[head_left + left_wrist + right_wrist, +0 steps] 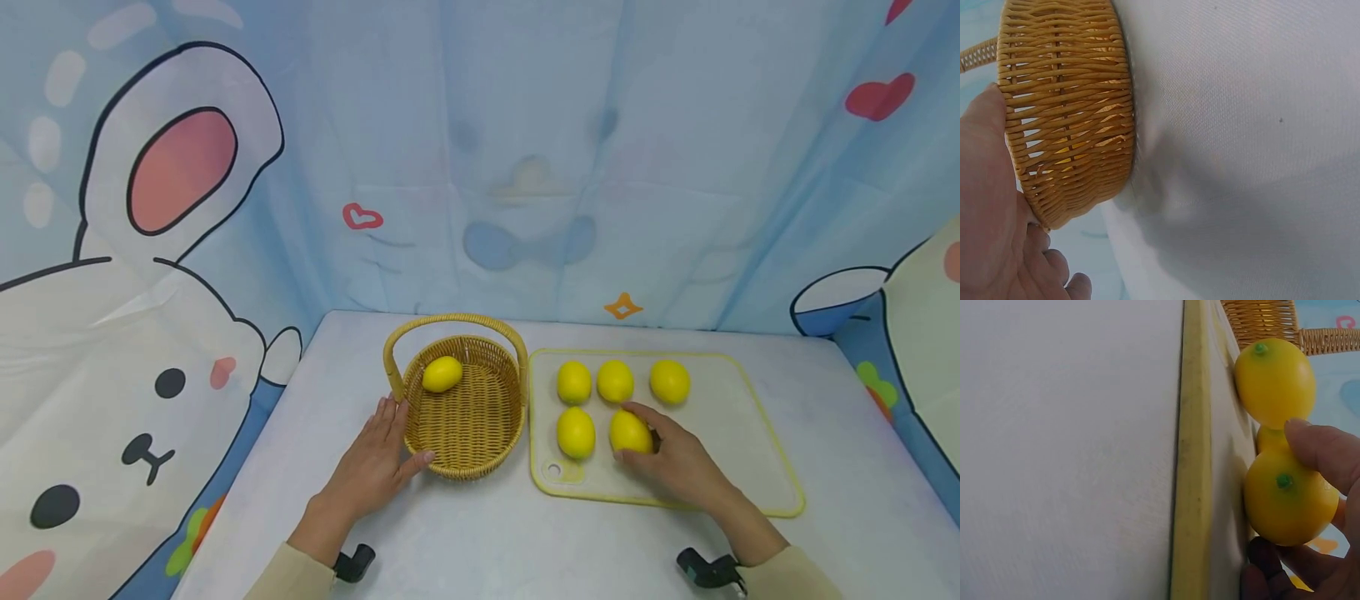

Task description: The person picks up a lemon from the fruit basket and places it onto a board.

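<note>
A wicker basket with a tall arched handle stands on the table, and one lemon lies in its back left part. My left hand rests against the basket's left side, fingers extended along the wall and thumb near the front rim. In the left wrist view the woven wall is beside the thumb. My right hand holds a lemon at the front of the cutting board, thumb and fingers around its sides. The right wrist view shows that lemon's green tip.
Other lemons lie on the board: one front left, and three behind, at left, middle and right. The board's left edge is close to the basket. A printed curtain hangs behind the white table.
</note>
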{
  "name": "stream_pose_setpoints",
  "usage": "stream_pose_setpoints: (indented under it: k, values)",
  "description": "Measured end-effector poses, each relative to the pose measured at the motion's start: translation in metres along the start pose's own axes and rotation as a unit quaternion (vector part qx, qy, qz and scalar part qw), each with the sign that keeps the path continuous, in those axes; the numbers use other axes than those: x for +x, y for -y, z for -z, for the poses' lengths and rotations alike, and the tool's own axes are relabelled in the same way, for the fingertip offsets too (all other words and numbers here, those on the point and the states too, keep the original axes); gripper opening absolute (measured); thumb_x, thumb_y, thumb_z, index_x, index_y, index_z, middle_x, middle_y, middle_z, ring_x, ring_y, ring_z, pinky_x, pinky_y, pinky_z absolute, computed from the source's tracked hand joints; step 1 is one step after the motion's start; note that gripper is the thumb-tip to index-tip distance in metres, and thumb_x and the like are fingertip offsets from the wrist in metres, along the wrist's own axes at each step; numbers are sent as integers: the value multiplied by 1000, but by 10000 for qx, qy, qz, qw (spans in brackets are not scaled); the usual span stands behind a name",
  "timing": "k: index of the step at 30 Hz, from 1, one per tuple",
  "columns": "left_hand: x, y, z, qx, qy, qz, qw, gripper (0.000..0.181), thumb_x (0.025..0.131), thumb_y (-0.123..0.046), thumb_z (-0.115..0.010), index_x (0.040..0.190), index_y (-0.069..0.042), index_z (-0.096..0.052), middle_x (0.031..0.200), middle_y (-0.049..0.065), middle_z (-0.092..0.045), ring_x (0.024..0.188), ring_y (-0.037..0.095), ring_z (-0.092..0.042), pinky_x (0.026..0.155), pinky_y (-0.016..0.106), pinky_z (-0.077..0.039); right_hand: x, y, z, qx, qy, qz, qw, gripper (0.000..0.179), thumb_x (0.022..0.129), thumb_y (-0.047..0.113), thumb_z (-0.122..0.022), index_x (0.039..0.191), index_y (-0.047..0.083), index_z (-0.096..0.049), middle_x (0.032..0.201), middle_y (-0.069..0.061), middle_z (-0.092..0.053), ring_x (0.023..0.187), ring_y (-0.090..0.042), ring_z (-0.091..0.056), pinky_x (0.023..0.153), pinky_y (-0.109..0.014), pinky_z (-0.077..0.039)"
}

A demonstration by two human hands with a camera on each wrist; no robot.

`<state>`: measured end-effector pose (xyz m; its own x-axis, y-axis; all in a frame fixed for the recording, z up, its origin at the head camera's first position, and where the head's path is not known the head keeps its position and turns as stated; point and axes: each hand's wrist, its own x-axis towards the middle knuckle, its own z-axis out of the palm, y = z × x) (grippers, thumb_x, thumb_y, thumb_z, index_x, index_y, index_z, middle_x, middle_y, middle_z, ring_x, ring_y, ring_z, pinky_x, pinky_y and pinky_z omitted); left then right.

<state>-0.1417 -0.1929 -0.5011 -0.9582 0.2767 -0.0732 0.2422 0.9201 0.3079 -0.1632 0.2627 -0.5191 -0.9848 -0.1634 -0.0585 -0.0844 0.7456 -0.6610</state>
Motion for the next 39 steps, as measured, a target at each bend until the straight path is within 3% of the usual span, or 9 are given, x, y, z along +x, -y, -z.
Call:
stream_pose_setpoints:
  k: [5, 11, 25, 33, 39]
  values:
    - [0, 1, 0, -26, 7, 6, 10000, 97, 105, -70, -42, 168, -1, -14, 176, 19, -2, 165, 32, -3, 133, 50, -18, 1, 1, -2, 3, -19, -98, 9999, 81, 93, 42, -81, 159, 11, -45, 150, -26, -56, 126, -41, -58, 104, -60, -48]
    - [1, 1, -2, -65, -19, 25, 10000, 98, 105, -71, -42, 168, -2, -15, 177, 19, -3, 165, 31, -3, 133, 50, -17, 2, 1, -4, -70, -78, -48, 9999, 85, 92, 43, -82, 159, 7, -44, 151, -30, -49, 124, -41, -56, 102, -59, -48]
    - [1, 2, -3, -114, -72, 31, 9999, 98, 104, -70, -43, 168, -2, -15, 177, 18, -2, 165, 31, -3, 133, 50, -17, 3, -2, -4, -208, -235, 34, 9995, 93, 88, 43, -87, 157, 2, -42, 135, -29, -50, 108, -36, -57, 89, -50, -53]
    - [1, 2, -4, -111, -54, 26, 9999, 97, 105, -70, -43, 168, -2, -15, 177, 18, -2, 165, 31, -3, 133, 51, -18, 4, -3, -6, -194, -271, 60, 9994, 90, 88, 39, -88, 157, 4, -42, 137, -28, -49, 110, -36, -60, 92, -52, -54]
    - [2, 3, -4, -75, -74, 13, 9999, 98, 105, -71, -42, 168, -2, -15, 177, 19, -2, 165, 32, -4, 133, 51, -18, 0, 0, -3, -259, -684, 327, 9968, 86, 88, 36, -88, 155, 6, -44, 137, -28, -51, 111, -40, -59, 86, -54, -54]
